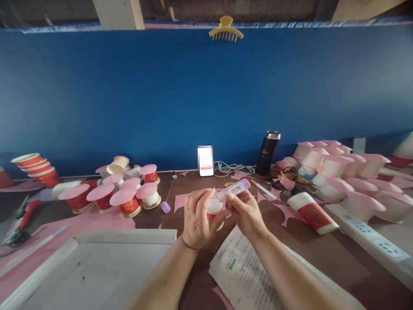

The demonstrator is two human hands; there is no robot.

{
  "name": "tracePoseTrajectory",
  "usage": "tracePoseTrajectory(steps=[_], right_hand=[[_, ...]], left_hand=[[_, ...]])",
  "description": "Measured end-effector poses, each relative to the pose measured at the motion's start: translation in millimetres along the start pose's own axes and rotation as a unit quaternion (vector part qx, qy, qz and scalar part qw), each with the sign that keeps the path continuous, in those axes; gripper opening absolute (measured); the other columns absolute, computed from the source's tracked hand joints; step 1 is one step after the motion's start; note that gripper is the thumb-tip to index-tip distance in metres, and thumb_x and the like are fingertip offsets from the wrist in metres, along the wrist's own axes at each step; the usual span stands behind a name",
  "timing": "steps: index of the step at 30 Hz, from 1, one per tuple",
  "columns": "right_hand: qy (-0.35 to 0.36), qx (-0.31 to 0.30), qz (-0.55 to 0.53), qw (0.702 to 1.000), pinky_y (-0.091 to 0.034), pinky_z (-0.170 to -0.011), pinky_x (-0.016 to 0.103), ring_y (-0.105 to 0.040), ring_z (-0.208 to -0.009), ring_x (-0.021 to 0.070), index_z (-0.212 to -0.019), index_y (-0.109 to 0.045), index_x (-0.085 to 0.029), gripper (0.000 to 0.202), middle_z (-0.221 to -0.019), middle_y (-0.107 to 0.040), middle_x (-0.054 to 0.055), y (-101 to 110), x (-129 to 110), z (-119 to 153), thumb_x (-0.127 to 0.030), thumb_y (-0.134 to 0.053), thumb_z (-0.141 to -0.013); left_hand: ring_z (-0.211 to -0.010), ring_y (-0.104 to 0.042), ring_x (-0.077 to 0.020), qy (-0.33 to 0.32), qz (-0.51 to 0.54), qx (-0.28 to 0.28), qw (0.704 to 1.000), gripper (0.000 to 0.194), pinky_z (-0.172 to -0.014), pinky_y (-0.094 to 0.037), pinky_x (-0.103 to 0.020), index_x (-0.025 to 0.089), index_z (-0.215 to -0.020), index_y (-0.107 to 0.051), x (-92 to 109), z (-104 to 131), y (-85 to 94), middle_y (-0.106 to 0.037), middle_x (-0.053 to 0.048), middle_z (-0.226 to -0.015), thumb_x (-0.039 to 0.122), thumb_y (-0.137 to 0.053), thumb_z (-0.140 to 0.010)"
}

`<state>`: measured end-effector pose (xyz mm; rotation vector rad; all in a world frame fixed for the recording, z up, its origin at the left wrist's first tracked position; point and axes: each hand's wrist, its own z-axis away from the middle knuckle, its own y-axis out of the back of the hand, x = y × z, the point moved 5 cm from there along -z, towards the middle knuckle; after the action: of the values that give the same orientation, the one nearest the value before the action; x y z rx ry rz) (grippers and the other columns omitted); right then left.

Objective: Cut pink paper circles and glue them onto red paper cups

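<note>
1. While a red-and-white paper cup [214, 206] is presented at centre, its side is wrapped by the left hand [197, 217], apparently for steadiness, white end uppermost.
2. Between one and two o'clock, a glue stick [234, 190] is pinched by the right hand [245, 211], seemingly slanted so that its lower end faces the cup; whether they touch cannot be told.
3. At nine o'clock, a loose purple cap [165, 207] is seen, pink-topped cups [125, 199] grouped beyond.
4. At twelve, a phone [205, 162] is stood upright, probably for easy viewing.
</note>
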<state>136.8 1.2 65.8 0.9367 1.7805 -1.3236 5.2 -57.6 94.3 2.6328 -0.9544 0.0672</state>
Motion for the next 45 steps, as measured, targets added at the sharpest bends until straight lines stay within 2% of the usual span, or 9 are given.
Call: tracePoseTrajectory(steps=[5, 10, 14, 17, 21, 25, 31, 38, 45], right_hand=[[-0.021, -0.03, 0.009, 0.999, -0.044, -0.053, 0.025, -0.056, -0.059, 0.0125, -0.098, -0.064, -0.023, 0.033, -0.084, -0.068, 0.002, -4, 1, 3, -0.037, -0.075, -0.07], [-0.056, -0.08, -0.032, 0.995, -0.047, -0.06, 0.025, -0.06, -0.066, 0.0141, -0.095, -0.065, -0.023, 0.028, -0.08, -0.066, 0.001, -12, 6, 6, -0.036, -0.074, -0.072], [-0.084, -0.097, -0.071, 0.989, -0.042, -0.05, 0.019, -0.051, -0.055, 0.008, -0.09, -0.067, -0.02, 0.025, -0.073, -0.063, 0.0, -14, 11, 6, -0.037, -0.074, -0.073], [-0.095, -0.092, -0.099, 0.986, -0.035, -0.045, 0.016, -0.045, -0.051, 0.0061, -0.091, -0.068, -0.019, 0.027, -0.067, -0.059, -0.001, -13, 12, 5, -0.042, -0.069, -0.077], [-0.087, -0.072, -0.125, 0.986, -0.034, -0.045, 0.016, -0.043, -0.051, 0.0059, -0.101, -0.067, -0.02, 0.037, -0.064, -0.053, -0.002, -7, 6, 2, -0.05, -0.058, -0.084], [-0.077, -0.031, -0.117, 0.99, -0.037, -0.051, 0.014, -0.045, -0.056, 0.0047, -0.104, -0.067, -0.02, 0.034, -0.07, -0.054, -0.002, 1, -3, -1, -0.045, -0.061, -0.083], [-0.089, -0.043, -0.104, 0.99, -0.035, -0.05, 0.014, -0.043, -0.057, 0.0052, -0.104, -0.069, -0.018, 0.031, -0.063, -0.05, -0.003, 0, -3, -1, -0.037, -0.066, -0.08], [-0.089, -0.029, -0.092, 0.991, -0.037, -0.051, 0.015, -0.043, -0.056, 0.0048, -0.1, -0.071, -0.02, 0.03, -0.07, -0.055, -0.002, 5, -1, -3, -0.039, -0.069, -0.077], [-0.068, -0.028, -0.092, 0.993, -0.04, -0.053, 0.017, -0.042, -0.056, 0.006, -0.092, -0.072, -0.018, 0.032, -0.065, -0.051, -0.002, 9, 4, -6, -0.045, -0.069, -0.076]], left_hand=[[-0.102, -0.057, -0.0257, 0.007, -0.002, -0.001, 1.0, 0.057, -0.089, -0.047, -0.042, 0.018, -0.126, -0.044, 0, 1, -2.5, -0.06, -0.013, -0.109, 0.037, -0.067, -0.077], [-0.101, -0.056, -0.0237, 0.024, 0.035, -0.003, 0.999, 0.048, -0.089, -0.046, -0.04, 0.018, -0.119, -0.049, 1, -2, -0.6, -0.06, -0.012, -0.107, 0.03, -0.069, -0.077], [-0.097, -0.056, -0.0222, 0.032, 0.067, -0.025, 0.997, 0.031, -0.087, -0.045, -0.039, 0.019, -0.107, -0.053, 0, -3, 0.1, -0.06, -0.01, -0.103, 0.027, -0.065, -0.079], [-0.096, -0.056, -0.0219, 0.032, 0.077, -0.03, 0.996, 0.028, -0.086, -0.045, -0.038, 0.018, -0.104, -0.053, 0, -3, 0.4, -0.06, -0.01, -0.102, 0.026, -0.064, -0.079], [-0.096, -0.056, -0.0212, 0.045, 0.089, -0.021, 0.995, 0.027, -0.086, -0.045, -0.037, 0.018, -0.103, -0.054, 0, -5, 1.4, -0.06, -0.009, -0.101, 0.023, -0.064, -0.079], [-0.096, -0.055, -0.0204, 0.08, 0.108, -0.009, 0.991, 0.024, -0.086, -0.045, -0.036, 0.018, -0.103, -0.055, -3, -6, 1.9, -0.06, -0.008, -0.1, 0.022, -0.062, -0.08], [-0.096, -0.054, -0.0193, 0.128, 0.15, 0.002, 0.98, 0.022, -0.085, -0.044, -0.036, 0.02, -0.103, -0.056, -8, -4, 1.9, -0.057, -0.006, -0.099, 0.022, -0.059, -0.082], [-0.095, -0.054, -0.0186, 0.121, 0.156, -0.008, 0.98, 0.021, -0.084, -0.043, -0.034, 0.019, -0.101, -0.055, -7, -6, 1.7, -0.059, -0.006, -0.098, 0.02, -0.061, -0.08], [-0.094, -0.055, -0.0188, 0.103, 0.148, -0.014, 0.984, 0.023, -0.084, -0.043, -0.035, 0.019, -0.102, -0.054, -3, -9, 4.6, -0.059, -0.005, -0.097, 0.019, -0.061, -0.08]])
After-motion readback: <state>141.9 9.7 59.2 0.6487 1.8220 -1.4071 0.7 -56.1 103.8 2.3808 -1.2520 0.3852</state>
